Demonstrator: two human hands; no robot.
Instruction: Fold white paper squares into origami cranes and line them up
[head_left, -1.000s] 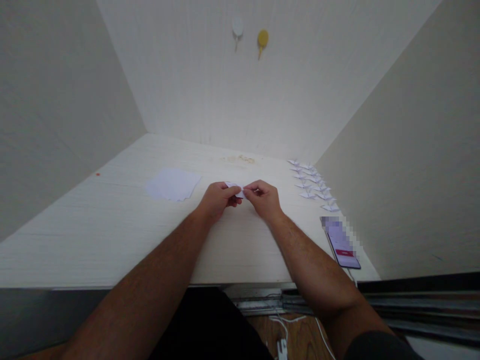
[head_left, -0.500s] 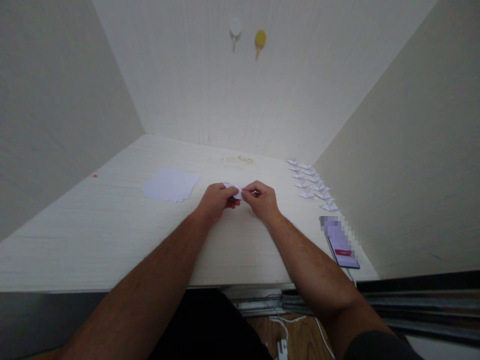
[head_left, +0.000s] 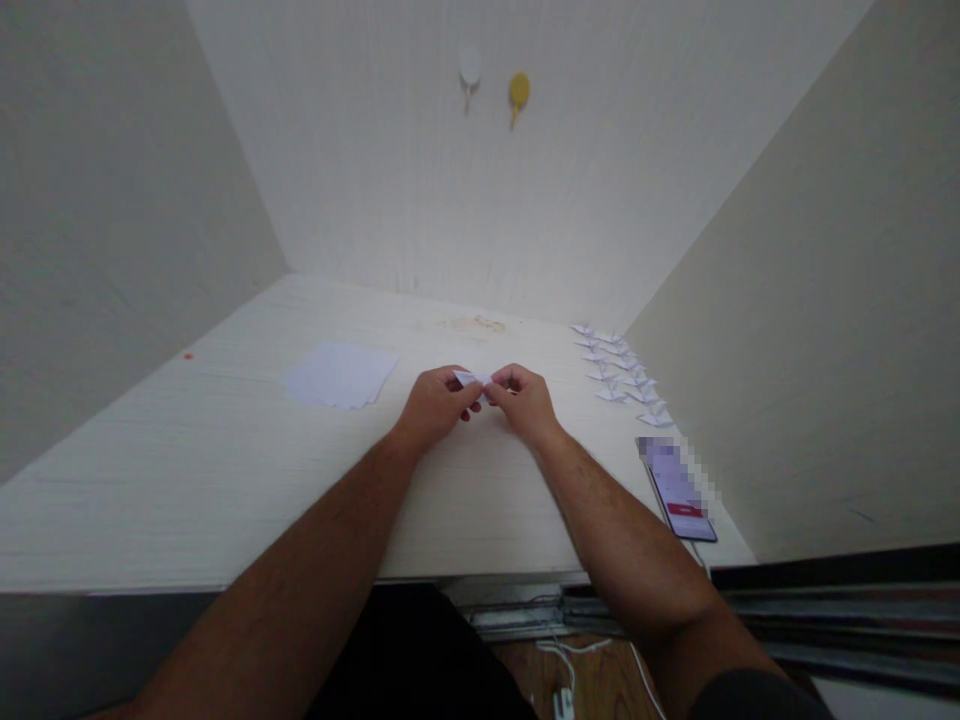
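Observation:
My left hand point(head_left: 436, 404) and my right hand point(head_left: 526, 400) meet over the middle of the pale wooden desk point(head_left: 225, 470). Both pinch a small folded piece of white paper point(head_left: 474, 379) between thumb and fingers, just above the desk surface. Most of the paper is hidden by my fingers; only a small white edge shows between the hands. A loose stack of white paper sheets point(head_left: 339, 375) lies to the left of my left hand.
Several small folded white paper figures point(head_left: 621, 373) stand in rows at the back right by the wall. A phone point(head_left: 677, 487) with a lit screen lies at the desk's right front edge, a cable hanging from it. Two hooks point(head_left: 493, 86) hang on the back wall.
Both hands stay pinched on the folded paper, with small finger shifts. The view has tilted slightly.

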